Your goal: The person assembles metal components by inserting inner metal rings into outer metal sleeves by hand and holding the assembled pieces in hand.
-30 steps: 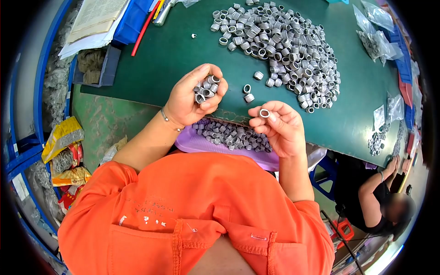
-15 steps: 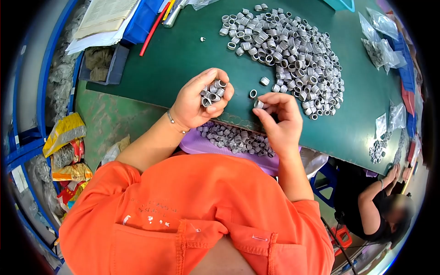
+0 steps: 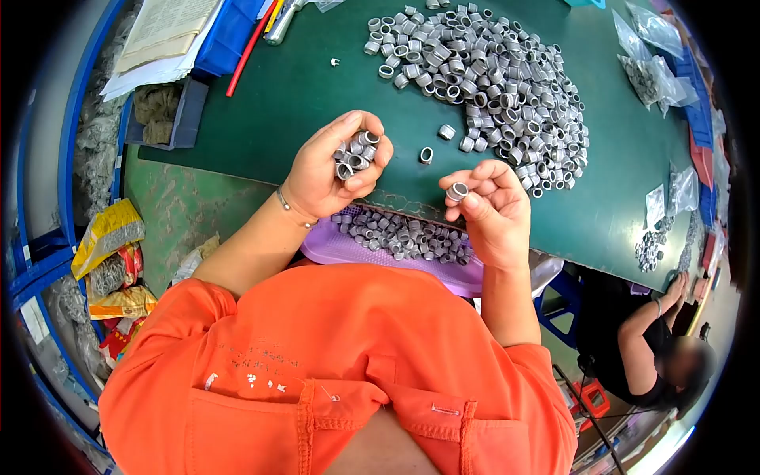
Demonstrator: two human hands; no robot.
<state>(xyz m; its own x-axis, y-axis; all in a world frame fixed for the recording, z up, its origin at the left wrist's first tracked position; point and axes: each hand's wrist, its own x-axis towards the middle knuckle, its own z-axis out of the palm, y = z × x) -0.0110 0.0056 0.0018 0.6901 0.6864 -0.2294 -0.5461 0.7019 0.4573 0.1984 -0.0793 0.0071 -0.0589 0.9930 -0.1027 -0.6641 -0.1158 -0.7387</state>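
Observation:
Cupped near the table edge, my left hand [image 3: 328,162] holds several small grey metal rings [image 3: 356,154] in its palm and fingers. My right hand [image 3: 492,206] pinches a single metal ring [image 3: 457,191] between thumb and fingers, its round opening facing up. Two loose rings lie on the green table just beyond my hands: one upright-looking ring [image 3: 427,155] and another ring [image 3: 446,131] nearer the pile. A large pile of the same rings [image 3: 507,103] spreads over the table behind my right hand. Below the table edge, a purple basket [image 3: 336,247] holds many more rings.
A red stick [image 3: 245,55], a blue bin [image 3: 229,39] with papers [image 3: 162,36], and a grey box [image 3: 190,111] with cloth lie at the left. Plastic bags [image 3: 653,79] are at the right. A person in black [image 3: 633,348] sits at the table's right side.
My right hand has turned, so the pinched ring now shows its opening. The view has shifted slightly, moving the pile and loose rings a little left and up. My left hand still holds its rings.

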